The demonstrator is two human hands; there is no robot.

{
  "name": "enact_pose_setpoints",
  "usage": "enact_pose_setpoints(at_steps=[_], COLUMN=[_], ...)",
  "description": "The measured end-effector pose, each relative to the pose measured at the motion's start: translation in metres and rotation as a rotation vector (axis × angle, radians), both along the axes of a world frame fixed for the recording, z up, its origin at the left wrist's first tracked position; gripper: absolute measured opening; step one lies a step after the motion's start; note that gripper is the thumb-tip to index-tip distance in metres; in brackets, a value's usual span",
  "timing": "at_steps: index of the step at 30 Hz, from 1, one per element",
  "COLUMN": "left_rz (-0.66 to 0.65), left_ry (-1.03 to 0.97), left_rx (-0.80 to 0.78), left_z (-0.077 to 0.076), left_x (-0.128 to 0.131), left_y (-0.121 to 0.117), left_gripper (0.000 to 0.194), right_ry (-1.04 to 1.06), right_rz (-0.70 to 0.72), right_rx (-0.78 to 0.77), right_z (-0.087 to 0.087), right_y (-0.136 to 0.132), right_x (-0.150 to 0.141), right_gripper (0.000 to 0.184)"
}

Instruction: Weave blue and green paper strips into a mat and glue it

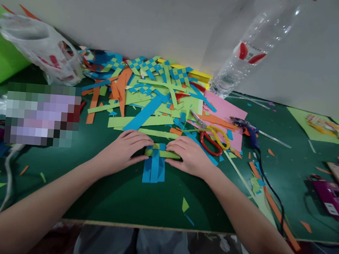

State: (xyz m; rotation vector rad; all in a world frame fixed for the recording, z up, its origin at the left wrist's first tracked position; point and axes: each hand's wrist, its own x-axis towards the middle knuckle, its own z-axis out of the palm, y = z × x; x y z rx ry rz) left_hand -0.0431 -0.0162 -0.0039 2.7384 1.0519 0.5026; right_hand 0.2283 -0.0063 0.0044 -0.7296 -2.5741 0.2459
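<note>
Right in front of me on the table lies a small weave of blue paper strips [155,169] crossed by a green paper strip [170,154]. From the left side my left hand [131,149] pinches the weave's edge, thumb below and fingers above. My right hand [186,155] grips the opposite side the same way, with the green strip's right end running under its fingers. The blue strips hang down toward me, side by side and flat. Fingertips hide parts of both edges.
Behind the hands is a heap of woven blue-green pieces [150,67] and loose strips. Scissors [214,138], a glue gun [249,133] with a cord and pink paper [226,112] lie right. A plastic bottle [251,51] leans on the wall; a plastic bag [46,50] stands left.
</note>
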Motion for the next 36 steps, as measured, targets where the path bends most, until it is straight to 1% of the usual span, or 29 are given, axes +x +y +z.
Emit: enact_pose_setpoints(at_steps=[7,11,15,19,25,30,34,36], left_rz=[0.037,0.047,0.090,0.120,0.143,0.135,0.119,0.093], left_ry=[-0.005,-0.008,-0.020,-0.017,-0.017,0.003,-0.008,-0.019], left_rx=[-0.026,-0.037,-0.029,-0.020,-0.017,-0.019,-0.012,-0.006], left_z=[-0.003,-0.002,-0.001,0.000,0.000,-0.002,0.002,0.005], left_x=[0.001,0.002,0.003,0.004,0.004,0.003,0.004,0.004], left_y=[0.000,0.000,0.000,0.000,0.002,0.004,0.004,0.004], left_gripper=[0.038,0.037,0.034,0.032,0.033,0.035,0.035,0.034], right_ry=[0.019,0.030,0.038,0.062,0.027,0.003,0.002,0.033], right_rz=[-0.011,-0.023,-0.066,-0.100,-0.161,-0.200,-0.195,-0.230], right_rx=[-0.016,0.019,0.036,0.100,0.141,0.149,0.161,0.199], right_z=[-0.005,-0.008,-0.009,-0.010,-0.009,-0.011,-0.009,-0.006], right_y=[0.001,0.001,0.000,0.000,0.002,0.002,0.001,0.001], right_x=[-0.001,-0.002,-0.005,-0.007,-0.009,-0.007,-0.003,0.000], right_gripper=[0.021,0.021,0.020,0.019,0.017,0.020,0.020,0.020])
